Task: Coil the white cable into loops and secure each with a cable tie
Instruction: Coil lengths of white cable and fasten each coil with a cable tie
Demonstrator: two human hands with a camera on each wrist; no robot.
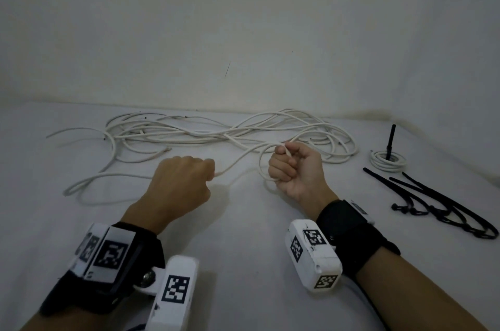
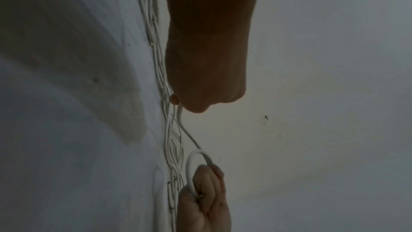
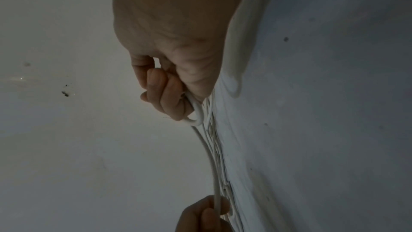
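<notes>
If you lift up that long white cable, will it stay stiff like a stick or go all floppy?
Probably floppy: the white cable lies in loose wavy tangles on the table. The stretch between the left hand and right hand sags, so it likely droops. The loop at the right hand holds its curve, suggesting some springiness.

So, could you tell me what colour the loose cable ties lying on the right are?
Black. The cable ties show best in the head view.
</notes>
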